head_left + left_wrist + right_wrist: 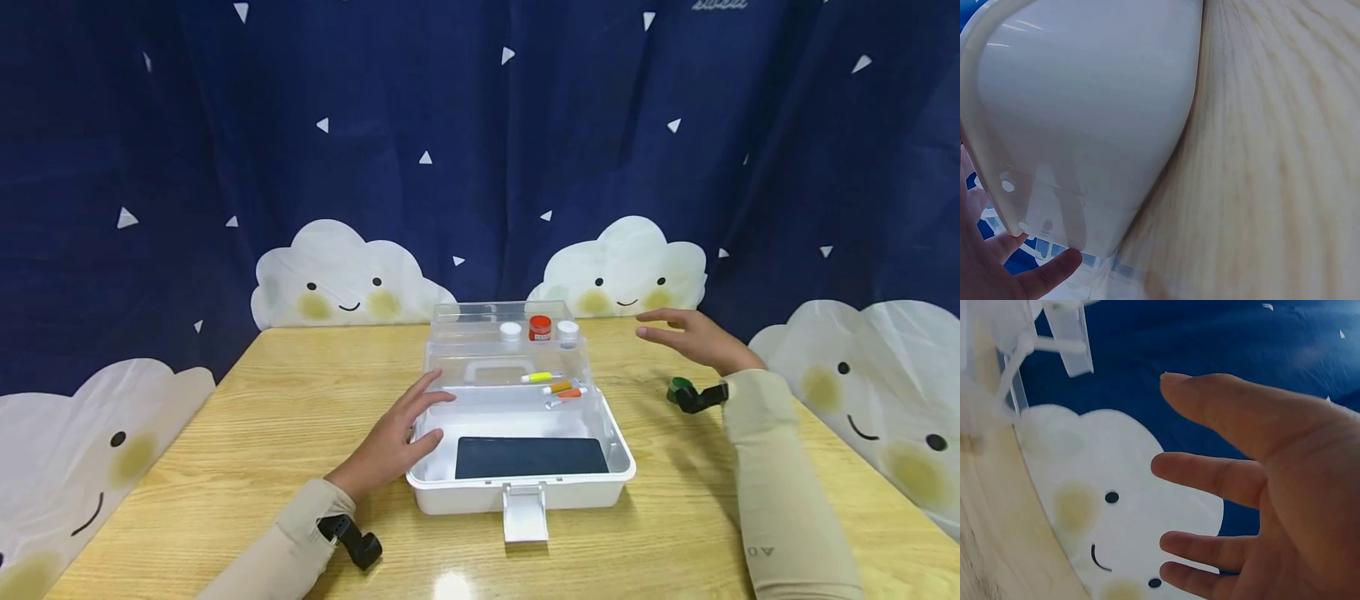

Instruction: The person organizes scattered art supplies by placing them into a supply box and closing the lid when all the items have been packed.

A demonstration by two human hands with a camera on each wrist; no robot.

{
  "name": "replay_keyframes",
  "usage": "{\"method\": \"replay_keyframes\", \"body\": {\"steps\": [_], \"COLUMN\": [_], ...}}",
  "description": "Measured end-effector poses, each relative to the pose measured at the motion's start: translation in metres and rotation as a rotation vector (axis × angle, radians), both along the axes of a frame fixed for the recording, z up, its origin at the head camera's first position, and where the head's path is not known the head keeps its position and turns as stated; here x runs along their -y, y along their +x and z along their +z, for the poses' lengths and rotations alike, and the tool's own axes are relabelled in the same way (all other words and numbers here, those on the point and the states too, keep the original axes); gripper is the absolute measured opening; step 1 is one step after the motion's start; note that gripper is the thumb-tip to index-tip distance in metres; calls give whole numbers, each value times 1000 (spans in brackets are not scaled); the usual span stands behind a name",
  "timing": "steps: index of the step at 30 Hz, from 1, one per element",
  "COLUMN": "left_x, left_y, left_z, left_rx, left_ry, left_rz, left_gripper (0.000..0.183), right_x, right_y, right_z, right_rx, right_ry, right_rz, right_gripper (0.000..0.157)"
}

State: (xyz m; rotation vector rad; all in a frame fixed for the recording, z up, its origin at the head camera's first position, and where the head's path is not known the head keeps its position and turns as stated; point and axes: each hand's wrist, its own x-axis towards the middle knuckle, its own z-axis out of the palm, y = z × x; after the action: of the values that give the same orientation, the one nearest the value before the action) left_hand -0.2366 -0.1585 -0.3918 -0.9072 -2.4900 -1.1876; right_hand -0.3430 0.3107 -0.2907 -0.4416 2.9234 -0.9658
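A white plastic box (517, 493) with a clear lid (501, 310) stands open on the table, its front latch (524, 512) hanging down. Inside lies a flat dark rectangle (531, 457). My left hand (397, 437) is at the box's left side, thumb over the rim and fingers spread; in the left wrist view its fingertips (1063, 265) are right at the white side wall (1085, 112). To the right of the box, my right hand (693, 337) hovers with loosely extended fingers and holds nothing; the right wrist view shows its palm (1310, 506) bare.
In the raised tray section stand a red jar (540, 327) and two white-lidded jars (567, 332). Below them lie a yellow tube (537, 377), an ochre tube (557, 387) and an orange tube (573, 392). A green object (678, 385) is partly hidden behind the right wrist camera. A cloud-patterned curtain (480, 208) hangs behind.
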Motion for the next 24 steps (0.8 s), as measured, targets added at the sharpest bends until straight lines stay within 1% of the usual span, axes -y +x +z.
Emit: {"method": "replay_keyframes", "body": {"steps": [5,9,12,16,19,24], "left_x": [0,-1,-1,-1,-1,0], "left_y": [-1,-1,0,0,-1,-1], "left_z": [0,0,0,1,1,1], "left_rx": [3,-12,-12,6,18,19], "left_ry": [5,8,9,6,3,0], "left_rz": [9,10,9,11,13,10], "left_gripper": [43,43,43,44,44,43], "right_x": [-13,-30,-45,-60,-65,-69], "right_y": [-3,-4,-3,-5,-8,-12], "right_z": [-8,-20,-29,-41,-49,-59], "right_rx": [31,53,88,143,173,207], "right_ry": [5,2,-16,-50,-58,-24], "right_rz": [18,43,41,39,52,82], "right_gripper": [71,70,71,72,72,68]}}
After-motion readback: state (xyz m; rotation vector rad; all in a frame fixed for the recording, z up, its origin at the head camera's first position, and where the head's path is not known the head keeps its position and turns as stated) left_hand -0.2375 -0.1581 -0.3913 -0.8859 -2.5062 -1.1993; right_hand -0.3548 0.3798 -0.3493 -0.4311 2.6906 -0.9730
